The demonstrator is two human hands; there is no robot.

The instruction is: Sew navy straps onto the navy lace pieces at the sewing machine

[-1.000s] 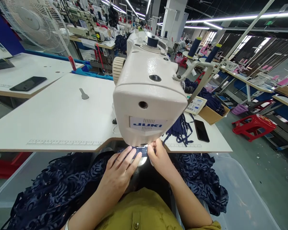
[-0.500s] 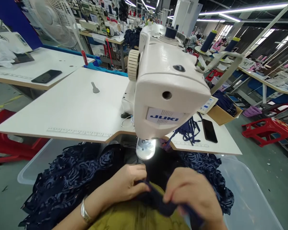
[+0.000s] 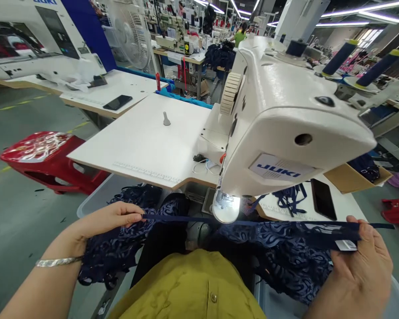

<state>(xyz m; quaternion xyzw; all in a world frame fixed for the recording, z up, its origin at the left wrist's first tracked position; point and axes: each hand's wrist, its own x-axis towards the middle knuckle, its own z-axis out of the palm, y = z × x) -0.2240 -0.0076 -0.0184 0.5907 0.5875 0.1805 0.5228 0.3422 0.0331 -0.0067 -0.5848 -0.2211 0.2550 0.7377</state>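
A narrow navy strap [image 3: 186, 218] runs taut and nearly level below the sewing machine head. My left hand [image 3: 111, 219] is closed, pinching its left end between thumb and fingers. At the other side my right hand [image 3: 362, 261] is closed on the strap together with a wider sheer navy piece that bears a white label [image 3: 346, 245]. Patterned navy lace fabric [image 3: 286, 261] hangs below the strap on the right; I cannot tell whether it is joined to it. More navy lace garments [image 3: 115, 252] lie heaped under my left forearm.
The white JUKI sewing machine [image 3: 279, 128] stands in front, its lamp [image 3: 226, 206] lit. On its table [image 3: 146, 146] are a small grey tool [image 3: 166, 118], loose navy straps [image 3: 291, 197] and a phone [image 3: 323, 199]. A red stool [image 3: 53, 155] stands left; a cardboard box [image 3: 355, 177] is at right.
My hands have moved far apart from close together in front of my body, and the strap is now stretched between them. The view has turned left.
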